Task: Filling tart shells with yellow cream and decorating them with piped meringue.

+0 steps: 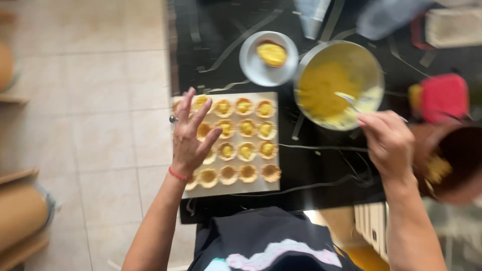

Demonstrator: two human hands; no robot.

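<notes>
1. The black table (221, 45) carries everything; its dark marbled top runs under both your hands and beyond them, away from you.
2. The metal pan (337, 83) of yellow filling sits just beyond your right hand (389, 143). I judge the filling soft and wet, likely to drip off a spoon; the pan itself looks stiff and moderately heavy when loaded.
3. The pale tray (236, 188) lies under and to the right of your left hand (193, 138). It holds rows of small pastry shells (246, 149), most of them filled yellow; the nearest row looks darker and less filled. Judgement: these shells are light, thin and brittle, so take each by its rim with fingertips, not by squeezing the sides.
4. The small white plate (253, 70) stands beyond your left hand, bearing one filled shell.
5. Your left hand hovers spread wide, fingers splayed over the tray's left columns, holding nothing; whether the palm touches the shells I cannot tell.
6. Your right hand is closed around the handle of a spoon (351, 100), whose bowl reaches into the pan's filling. Blur limits finer detail.
7. A red wristband (176, 174) sits on your left wrist.
</notes>
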